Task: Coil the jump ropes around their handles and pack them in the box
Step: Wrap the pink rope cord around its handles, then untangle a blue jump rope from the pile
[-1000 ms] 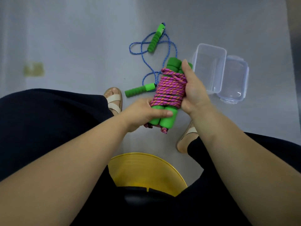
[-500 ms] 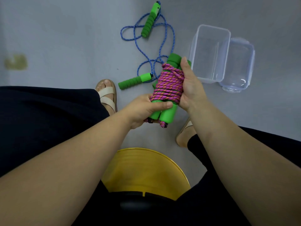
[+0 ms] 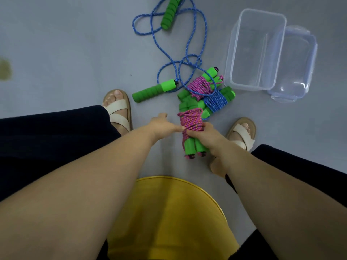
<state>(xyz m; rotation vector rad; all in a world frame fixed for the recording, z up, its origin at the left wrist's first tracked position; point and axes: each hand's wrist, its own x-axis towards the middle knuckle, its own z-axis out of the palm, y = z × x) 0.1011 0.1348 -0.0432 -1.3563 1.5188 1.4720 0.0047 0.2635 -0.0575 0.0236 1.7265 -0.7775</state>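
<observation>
My right hand (image 3: 206, 136) grips a pink jump rope (image 3: 191, 121) coiled around its two green foam handles, held low over the floor between my feet. My left hand (image 3: 163, 124) reaches to the coil's left side, with its fingertips touching the rope. Two more coiled ropes lie on the floor just beyond: a pink one (image 3: 201, 86) and a blue one (image 3: 216, 100). A loose blue rope (image 3: 187, 47) sprawls further out, with one green handle (image 3: 148, 91) near my left foot and the other (image 3: 169, 14) at the top. The clear plastic box (image 3: 234, 53) stands open at the right.
The box's clear lid (image 3: 300, 72) lies against its right side. My sandalled feet (image 3: 118, 109) (image 3: 242, 134) flank the ropes on the grey floor. A yellow stool seat (image 3: 169, 212) is below me, between my legs.
The pink bundle has come down from chest height to just above the floor. My left hand has left the handle ends and now touches the coil. The view tilted down, showing two coiled ropes.
</observation>
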